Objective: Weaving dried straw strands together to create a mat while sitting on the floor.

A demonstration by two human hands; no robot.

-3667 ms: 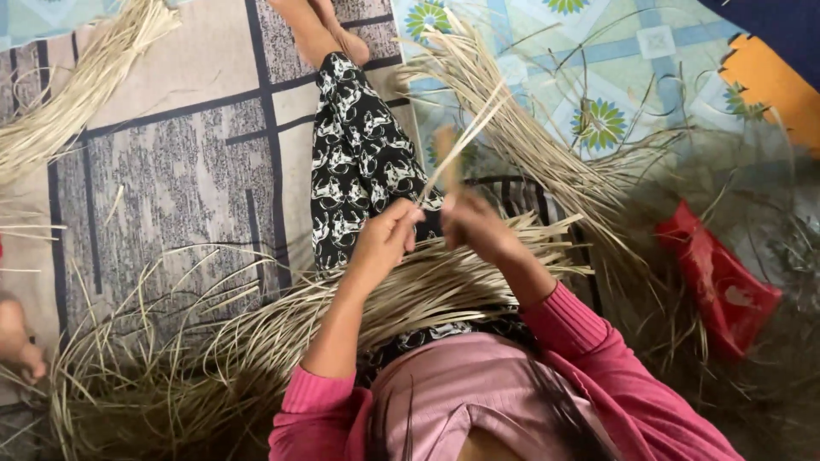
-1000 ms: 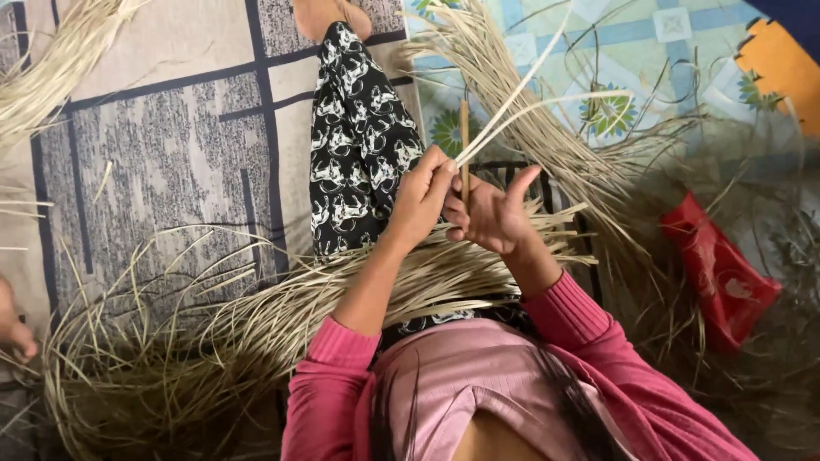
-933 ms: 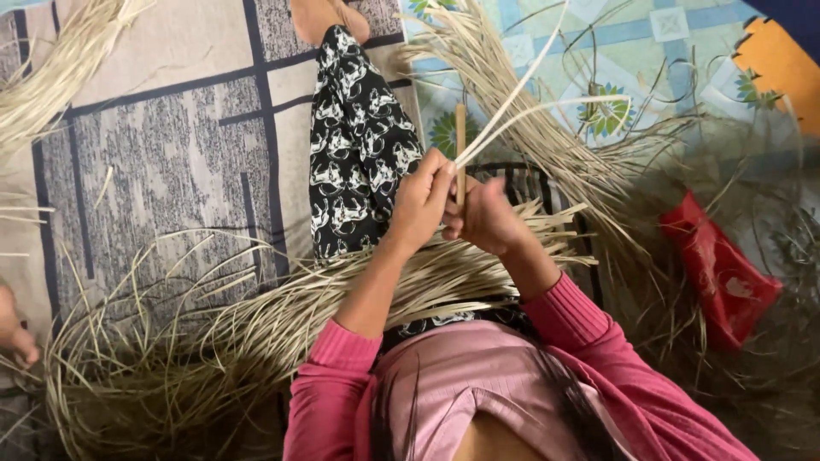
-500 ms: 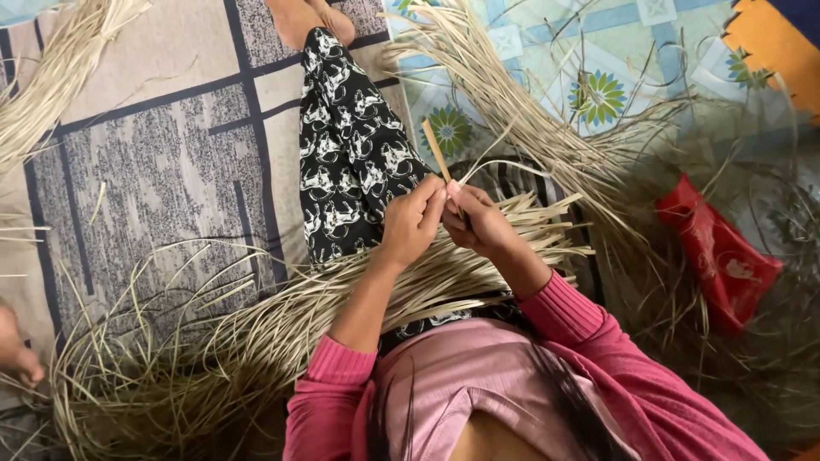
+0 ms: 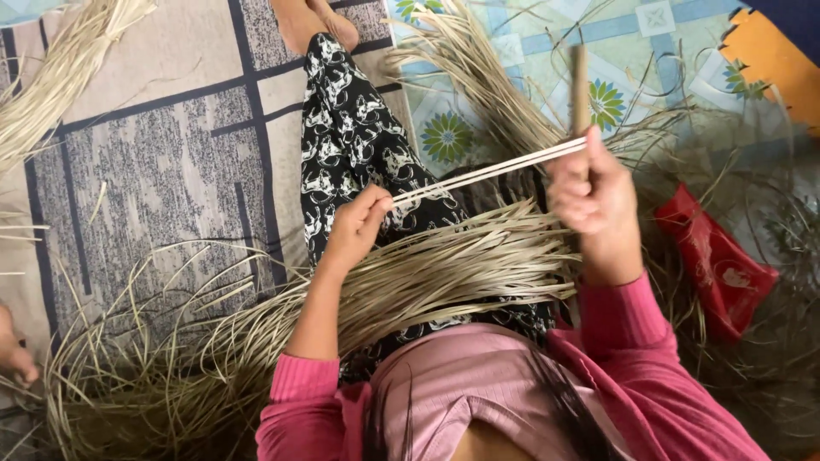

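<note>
My left hand [image 5: 357, 224] pinches one end of a pale reed strip [image 5: 487, 172] above my patterned trouser leg [image 5: 350, 145]. The strip is stretched taut up to my right hand [image 5: 594, 189], which is closed around a thin wooden-handled tool [image 5: 580, 81] held upright, and the strip runs against it. A thick bundle of dry reed strips [image 5: 444, 269] lies across my lap under both forearms.
More loose reeds [image 5: 128, 376] are heaped on the patterned floor mat [image 5: 145, 171] at the left, and another sheaf [image 5: 478, 68] fans out ahead. A red packet [image 5: 713, 260] lies at the right. Another person's hand [image 5: 15, 354] shows at the left edge.
My hands were together in front of me. Now the right hand has pulled away to the right with the tool, drawing the strip taut between the two hands.
</note>
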